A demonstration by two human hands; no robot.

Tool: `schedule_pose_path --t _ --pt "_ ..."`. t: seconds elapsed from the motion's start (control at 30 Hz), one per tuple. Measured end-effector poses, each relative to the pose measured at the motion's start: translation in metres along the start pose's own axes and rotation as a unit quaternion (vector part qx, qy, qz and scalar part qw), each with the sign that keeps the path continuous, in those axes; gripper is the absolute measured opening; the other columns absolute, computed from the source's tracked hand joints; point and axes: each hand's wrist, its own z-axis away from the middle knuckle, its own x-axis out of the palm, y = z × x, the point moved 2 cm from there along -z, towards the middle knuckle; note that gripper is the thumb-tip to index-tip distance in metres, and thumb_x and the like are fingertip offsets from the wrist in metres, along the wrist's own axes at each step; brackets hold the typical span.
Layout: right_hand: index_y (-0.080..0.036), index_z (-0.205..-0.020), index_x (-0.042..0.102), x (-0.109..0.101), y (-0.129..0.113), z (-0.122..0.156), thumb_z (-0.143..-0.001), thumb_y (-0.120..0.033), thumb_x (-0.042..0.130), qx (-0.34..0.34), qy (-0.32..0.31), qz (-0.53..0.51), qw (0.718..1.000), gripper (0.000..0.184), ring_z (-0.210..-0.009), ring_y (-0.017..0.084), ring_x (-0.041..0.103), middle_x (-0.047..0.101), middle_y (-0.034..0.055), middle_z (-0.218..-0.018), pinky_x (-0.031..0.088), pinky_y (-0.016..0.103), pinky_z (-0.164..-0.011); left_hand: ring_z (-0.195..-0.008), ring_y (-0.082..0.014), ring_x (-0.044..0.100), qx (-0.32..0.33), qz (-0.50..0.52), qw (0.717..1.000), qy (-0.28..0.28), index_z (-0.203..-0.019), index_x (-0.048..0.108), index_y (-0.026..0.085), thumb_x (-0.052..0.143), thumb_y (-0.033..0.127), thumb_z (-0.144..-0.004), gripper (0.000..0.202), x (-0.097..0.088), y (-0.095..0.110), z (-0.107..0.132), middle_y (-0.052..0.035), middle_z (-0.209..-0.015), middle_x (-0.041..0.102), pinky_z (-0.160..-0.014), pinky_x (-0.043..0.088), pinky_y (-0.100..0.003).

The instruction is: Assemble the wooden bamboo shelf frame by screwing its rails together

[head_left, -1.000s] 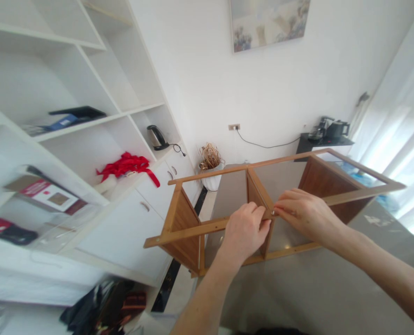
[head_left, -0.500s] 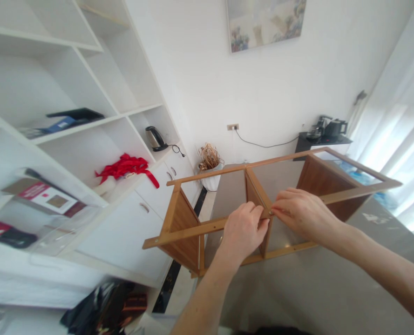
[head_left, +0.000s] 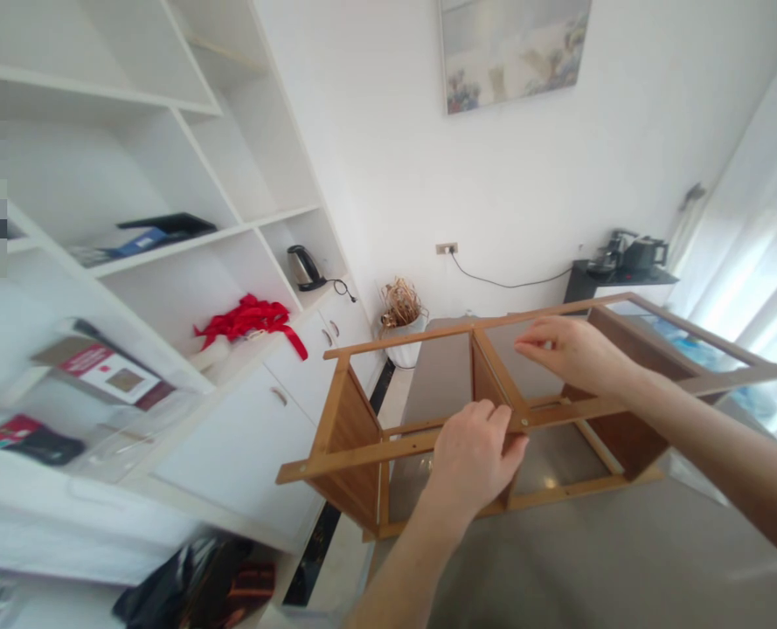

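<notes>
A wooden shelf rack (head_left: 362, 456) lies on its side on a grey tabletop (head_left: 598, 542), its slatted shelves standing upright between the long rails. My left hand (head_left: 472, 454) is wrapped around the near upper rail, beside the middle shelf. Just right of those fingers, a small round screw head (head_left: 524, 423) shows in the rail at the shelf joint. Above the rack's right half hovers my right hand (head_left: 568, 349), apart from the rail, thumb and fingertips pinched together. Whatever the pinch may hold is too small to make out.
On the left, a white shelf unit (head_left: 244, 227) holds a kettle (head_left: 305, 267), red ribbon (head_left: 247, 319) and boxes. A potted dried plant (head_left: 402, 304) stands by the wall. Coffee equipment (head_left: 643, 253) sits on a black-topped cabinet (head_left: 581, 284) near the curtain.
My right hand has lifted off the screw and moved up, away from the rail. My left hand keeps its grip on the rail. The view has shifted slightly.
</notes>
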Motion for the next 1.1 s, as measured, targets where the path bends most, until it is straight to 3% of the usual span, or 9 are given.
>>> schedule_pose_path --t 0.07,0.17,0.33,0.53,0.93,1.1 --pt "-0.022 -0.082 0.072 0.009 0.016 -0.031 -0.088 -0.040 0.048 0.023 0.001 0.041 0.999 0.031 -0.070 0.014 0.058 0.068 0.0018 -0.084 0.038 0.024 -0.063 -0.083 -0.0200 0.056 -0.002 -0.003 1.000 0.003 -0.092 0.056 0.020 0.055 0.036 -0.087 0.016 0.001 -0.001 0.000 -0.0024 -0.085 0.058 -0.069 0.046 -0.031" --pt "-0.023 -0.090 0.073 0.026 0.033 -0.077 -0.089 -0.037 0.043 0.018 -0.062 0.135 0.989 0.033 -0.078 0.015 0.060 0.070 0.0025 -0.093 0.037 0.024 -0.064 -0.083 -0.0204 0.056 -0.006 0.001 1.000 0.007 -0.091 0.056 0.020 0.056 0.034 -0.086 0.014 0.003 -0.002 0.001 -0.0023 -0.085 0.058 -0.069 0.046 -0.031" --pt "-0.024 -0.088 0.074 0.050 0.035 -0.120 -0.087 -0.033 0.045 -0.018 -0.116 0.169 0.979 0.031 -0.082 0.016 0.060 0.070 0.0036 -0.095 0.036 0.024 -0.063 -0.082 -0.0207 0.057 -0.014 0.018 1.000 0.021 -0.091 0.055 0.021 0.057 0.033 -0.084 0.014 0.005 -0.004 0.002 -0.0023 -0.085 0.059 -0.068 0.047 -0.032" --pt "-0.022 -0.087 0.073 0.066 0.027 -0.130 -0.087 -0.029 0.043 -0.061 -0.168 0.193 0.965 0.031 -0.090 0.017 0.060 0.070 0.0062 -0.096 0.037 0.023 -0.067 -0.080 -0.0209 0.057 -0.022 0.030 0.999 0.029 -0.088 0.054 0.022 0.059 0.031 -0.082 0.012 0.010 -0.007 0.002 -0.0013 -0.084 0.059 -0.065 0.047 -0.034" --pt "-0.019 -0.092 0.073 0.066 0.024 -0.137 -0.088 -0.031 0.044 -0.059 -0.221 0.237 0.944 0.032 -0.095 0.021 0.063 0.071 0.0113 -0.098 0.043 0.027 -0.074 -0.080 -0.0214 0.056 -0.012 0.042 0.999 0.021 -0.087 0.052 0.021 0.058 0.030 -0.083 0.012 0.010 -0.008 0.002 -0.0027 -0.083 0.059 -0.065 0.046 -0.034" --pt "-0.011 -0.090 0.073 0.071 0.013 -0.141 -0.086 -0.024 0.047 -0.051 -0.231 0.259 0.936 0.030 -0.095 0.028 0.065 0.070 0.0207 -0.098 0.045 0.034 -0.076 -0.080 -0.0209 0.056 -0.010 0.038 0.999 0.023 -0.087 0.052 0.021 0.057 0.030 -0.084 0.011 0.009 -0.008 0.001 -0.0024 -0.083 0.058 -0.065 0.046 -0.034"
